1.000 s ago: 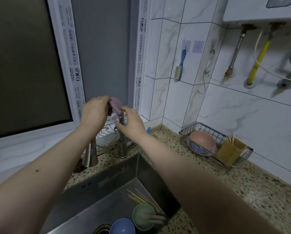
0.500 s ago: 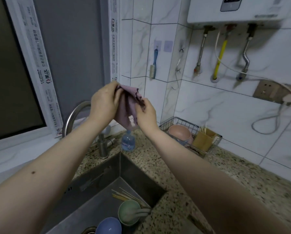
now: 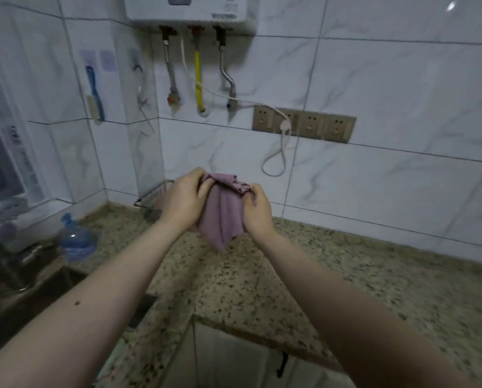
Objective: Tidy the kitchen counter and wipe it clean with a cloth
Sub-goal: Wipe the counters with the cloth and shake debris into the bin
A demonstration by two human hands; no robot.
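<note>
Above the desk (image 3: 332,275), left hand (image 3: 182,200) and right hand (image 3: 258,210) each grip the cloth (image 3: 223,217), moved from the tap side; wiping can begin; desk not yet touched.

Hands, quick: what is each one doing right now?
Left hand: grips the purple cloth.
Right hand: pinches the same cloth.

We see bare granite counter (image 3: 346,275) stretching right of our hands to wall, passable. At left, blue bottle (image 3: 76,242) stands near sink (image 3: 24,298) edge. Wire rack (image 3: 150,200) blocks back corner. Looped cord (image 3: 279,161) hangs above counter on wall.
</note>
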